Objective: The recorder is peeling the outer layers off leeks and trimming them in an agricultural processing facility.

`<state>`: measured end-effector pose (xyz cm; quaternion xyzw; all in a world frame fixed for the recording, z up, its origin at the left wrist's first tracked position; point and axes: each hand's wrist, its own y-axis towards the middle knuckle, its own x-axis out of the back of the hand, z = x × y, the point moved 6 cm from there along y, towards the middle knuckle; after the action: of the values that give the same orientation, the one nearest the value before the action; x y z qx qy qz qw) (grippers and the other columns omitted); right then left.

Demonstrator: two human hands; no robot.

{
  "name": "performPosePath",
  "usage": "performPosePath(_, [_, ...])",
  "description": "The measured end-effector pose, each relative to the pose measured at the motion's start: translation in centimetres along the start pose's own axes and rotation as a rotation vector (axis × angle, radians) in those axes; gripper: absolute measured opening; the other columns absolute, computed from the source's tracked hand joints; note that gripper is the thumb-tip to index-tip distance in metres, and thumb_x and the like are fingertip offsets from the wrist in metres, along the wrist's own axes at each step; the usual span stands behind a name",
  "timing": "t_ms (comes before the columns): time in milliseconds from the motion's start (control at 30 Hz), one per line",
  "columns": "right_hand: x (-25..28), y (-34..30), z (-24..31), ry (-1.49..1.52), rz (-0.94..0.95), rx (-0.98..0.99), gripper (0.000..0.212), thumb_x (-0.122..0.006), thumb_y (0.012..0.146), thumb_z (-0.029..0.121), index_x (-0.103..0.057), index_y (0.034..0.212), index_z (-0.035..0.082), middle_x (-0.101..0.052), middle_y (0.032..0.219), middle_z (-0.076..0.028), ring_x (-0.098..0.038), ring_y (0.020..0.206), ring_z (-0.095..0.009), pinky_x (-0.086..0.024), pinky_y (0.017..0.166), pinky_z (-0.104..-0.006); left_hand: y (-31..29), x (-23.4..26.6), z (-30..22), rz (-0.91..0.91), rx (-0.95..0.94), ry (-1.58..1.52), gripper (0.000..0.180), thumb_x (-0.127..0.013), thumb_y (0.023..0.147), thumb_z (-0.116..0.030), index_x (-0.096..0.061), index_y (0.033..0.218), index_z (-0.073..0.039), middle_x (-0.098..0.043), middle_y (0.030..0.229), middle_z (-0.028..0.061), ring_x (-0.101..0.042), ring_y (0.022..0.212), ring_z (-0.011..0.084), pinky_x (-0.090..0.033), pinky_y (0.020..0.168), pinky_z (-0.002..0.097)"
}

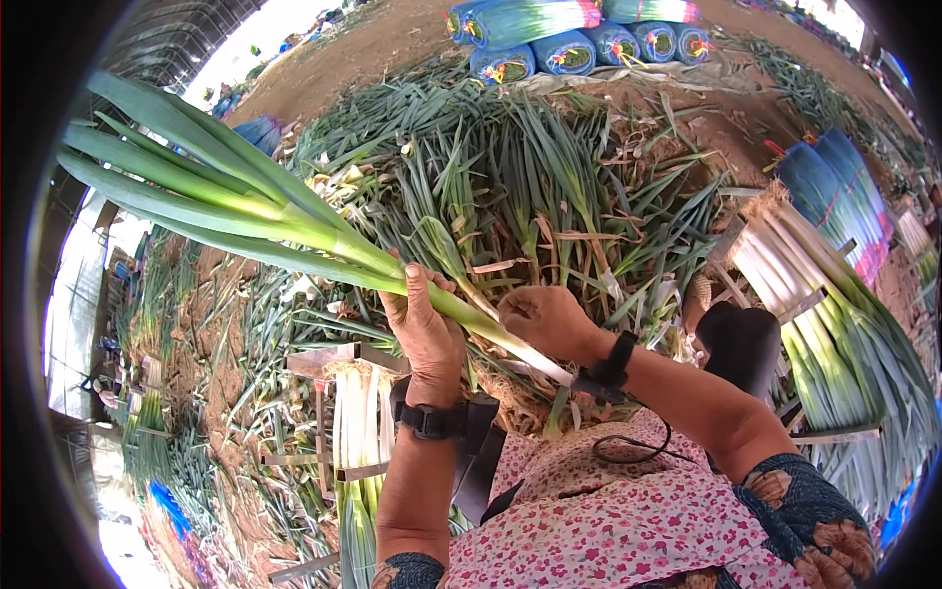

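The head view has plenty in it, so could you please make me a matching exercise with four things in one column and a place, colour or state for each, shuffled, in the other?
Things:
1. Long leek
2. Cloth over the lap
3. Pile of wrapped bundles
4. Right hand

Descriptions:
A. Stacked near the top edge of the picture
B. Fingers curled in, by the pale stem
C. Gripped by the left hand
D. Pale, with a pink flower print

Right pairs: 1-C, 2-D, 3-A, 4-B.

leek (348,250): green to white | apron (608,501): white, pink floral | wristbands (432,422): black | sleeve (814,510): dark blue, tan floral
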<state>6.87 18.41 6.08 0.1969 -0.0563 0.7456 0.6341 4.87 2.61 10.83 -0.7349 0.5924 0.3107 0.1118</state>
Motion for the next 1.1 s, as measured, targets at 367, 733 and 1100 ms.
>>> performPosePath(367, [-0.6, -1.5, 0.5, -0.347, -0.102, 0.093, 0.015, -0.062, 0.070, 0.016, -0.064, 0.081, 0.005, -0.062, 0.076, -0.010, -0.061, 0.069, -0.028, -0.049, 0.063, -0.0346, -1.0, -0.7, 0.7, -0.104, -0.006, 0.086, 0.045, -0.062, 0.086, -0.016, -0.041, 0.124, -0.004, -0.051, 0.077, 0.0005, -0.051, 0.066, 0.0109, -0.042, 0.065, 0.0233])
performPosePath(733, [-0.4, -1.8, 1.2, -0.384, -0.037, 0.134, 0.023, -0.063, 0.070, 0.020, -0.066, 0.088, 0.005, -0.063, 0.082, -0.009, -0.062, 0.073, -0.027, -0.050, 0.065, -0.0339, -1.2, -0.6, 1.3, -0.039, 0.023, 0.092, 0.044, -0.061, 0.087, -0.018, -0.040, 0.125, -0.011, -0.047, 0.078, 0.0008, -0.047, 0.070, 0.0131, -0.043, 0.069, 0.0301])
performPosePath(1100, [-1.0, -1.9, 0.5, -0.436, -0.054, 0.126, 0.012, -0.058, 0.073, 0.018, -0.061, 0.074, 0.006, -0.060, 0.074, -0.011, -0.061, 0.071, -0.029, -0.050, 0.065, -0.0384, -1.6, -0.5, 1.3, -0.087, 0.033, 0.096, 0.042, -0.062, 0.087, -0.018, -0.042, 0.123, -0.012, -0.047, 0.080, 0.0003, -0.046, 0.070, 0.0129, -0.042, 0.067, 0.0288])
